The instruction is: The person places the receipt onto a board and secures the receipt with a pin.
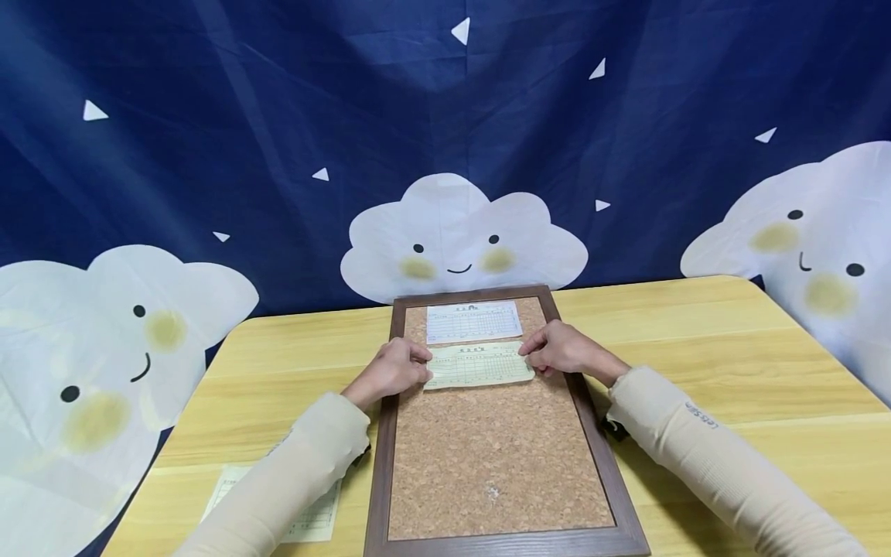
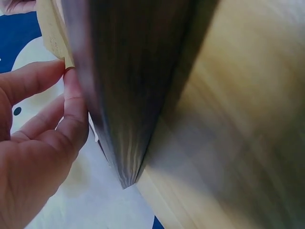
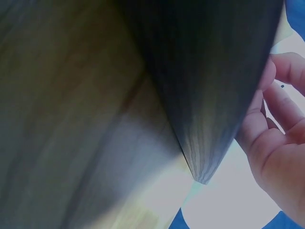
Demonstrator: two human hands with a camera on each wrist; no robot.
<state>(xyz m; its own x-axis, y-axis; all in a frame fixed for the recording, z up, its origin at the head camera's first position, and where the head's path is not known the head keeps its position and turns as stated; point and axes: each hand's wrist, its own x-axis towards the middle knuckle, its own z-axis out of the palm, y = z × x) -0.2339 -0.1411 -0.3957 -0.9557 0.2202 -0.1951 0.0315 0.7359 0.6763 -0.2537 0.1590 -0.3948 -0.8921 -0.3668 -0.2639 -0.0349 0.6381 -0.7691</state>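
A pale yellow printed form (image 1: 479,367) lies across the upper part of a cork board (image 1: 487,456), just below a white printed form (image 1: 473,322). My left hand (image 1: 398,368) pinches the yellow form's left edge between thumb and fingers, which the left wrist view shows close up. At the opposite edge, my right hand (image 1: 562,348) pinches the same form. The board's dark wooden frame (image 2: 124,71) blocks most of the form in both wrist views. In the right wrist view the right fingers (image 3: 281,102) sit behind that frame, their tips partly hidden.
The board lies on a light wooden table (image 1: 696,348). Another printed paper (image 1: 316,514) rests on the table at the lower left, partly covered by my left sleeve. A dark blue curtain (image 1: 278,93) with smiling clouds hangs behind the table's far edge.
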